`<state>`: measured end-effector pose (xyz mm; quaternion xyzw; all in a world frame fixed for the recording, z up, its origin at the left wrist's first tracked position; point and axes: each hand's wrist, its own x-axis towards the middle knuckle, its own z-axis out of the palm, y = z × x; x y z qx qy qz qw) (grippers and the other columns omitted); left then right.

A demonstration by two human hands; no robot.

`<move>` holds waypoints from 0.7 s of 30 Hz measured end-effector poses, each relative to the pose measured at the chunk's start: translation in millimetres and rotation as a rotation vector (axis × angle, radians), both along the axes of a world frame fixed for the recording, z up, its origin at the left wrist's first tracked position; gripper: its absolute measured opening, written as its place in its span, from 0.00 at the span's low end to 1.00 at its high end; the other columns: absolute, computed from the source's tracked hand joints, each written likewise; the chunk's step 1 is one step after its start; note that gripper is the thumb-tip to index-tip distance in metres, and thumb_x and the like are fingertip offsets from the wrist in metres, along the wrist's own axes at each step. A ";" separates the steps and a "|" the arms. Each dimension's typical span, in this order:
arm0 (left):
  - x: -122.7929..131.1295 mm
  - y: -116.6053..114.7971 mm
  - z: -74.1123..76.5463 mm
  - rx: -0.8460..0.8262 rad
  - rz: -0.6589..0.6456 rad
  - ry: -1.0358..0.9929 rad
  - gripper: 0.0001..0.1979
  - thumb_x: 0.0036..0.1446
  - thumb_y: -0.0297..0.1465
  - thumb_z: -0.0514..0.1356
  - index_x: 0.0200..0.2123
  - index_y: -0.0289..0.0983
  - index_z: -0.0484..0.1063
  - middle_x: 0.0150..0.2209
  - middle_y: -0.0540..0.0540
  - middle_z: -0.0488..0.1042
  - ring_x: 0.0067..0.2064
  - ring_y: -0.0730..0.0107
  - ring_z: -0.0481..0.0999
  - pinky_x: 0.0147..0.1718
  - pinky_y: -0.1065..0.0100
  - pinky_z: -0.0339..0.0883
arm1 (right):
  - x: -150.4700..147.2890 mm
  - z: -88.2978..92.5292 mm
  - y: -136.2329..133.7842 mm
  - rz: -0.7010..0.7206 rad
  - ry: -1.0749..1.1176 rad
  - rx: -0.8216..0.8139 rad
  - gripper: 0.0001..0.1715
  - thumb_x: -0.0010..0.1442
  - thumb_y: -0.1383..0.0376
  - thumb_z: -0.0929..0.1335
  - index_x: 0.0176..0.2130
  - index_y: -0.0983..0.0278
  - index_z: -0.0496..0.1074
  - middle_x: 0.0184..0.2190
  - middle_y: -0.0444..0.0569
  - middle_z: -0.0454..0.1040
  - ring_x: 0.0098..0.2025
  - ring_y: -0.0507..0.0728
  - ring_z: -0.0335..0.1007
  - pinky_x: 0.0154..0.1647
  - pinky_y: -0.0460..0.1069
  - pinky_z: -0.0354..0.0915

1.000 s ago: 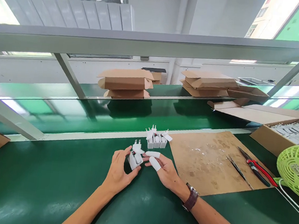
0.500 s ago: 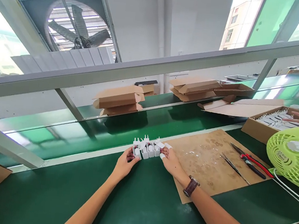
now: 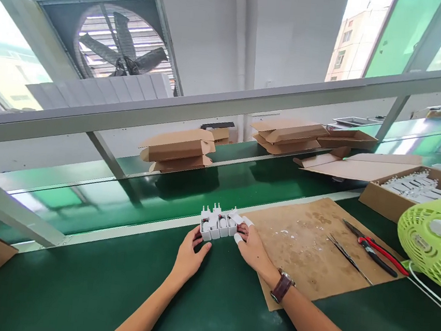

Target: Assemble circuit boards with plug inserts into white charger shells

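In the head view, a row of white plug housings (image 3: 217,232) sits on the green work surface (image 3: 75,292), near its far edge and left of the brown sheet (image 3: 300,261). The left hand (image 3: 189,256) is loosely open, fingers at the row's left end, thumb spread clear on the near side. The right hand (image 3: 253,249), thumb and forefinger parted, has its fingers against the right end. Tweezers (image 3: 348,257) and pliers (image 3: 378,253) lie farther right.

white plug housings (image 3: 215,232), green bench (image 3: 95,289), lime fan (image 3: 433,243), red-and-black pliers (image 3: 365,242)
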<state>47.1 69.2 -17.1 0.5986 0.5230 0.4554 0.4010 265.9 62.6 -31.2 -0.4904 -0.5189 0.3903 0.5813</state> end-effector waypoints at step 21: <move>12.2 133.6 14.2 0.128 0.248 -0.054 0.28 0.51 0.32 0.66 0.56 0.35 0.70 0.56 0.34 0.75 0.59 0.49 0.75 0.60 0.51 0.68 | -40.8 40.7 142.7 0.034 -0.186 -0.037 0.46 0.53 0.72 0.66 0.68 0.66 0.52 0.62 0.64 0.68 0.65 0.62 0.67 0.68 0.63 0.59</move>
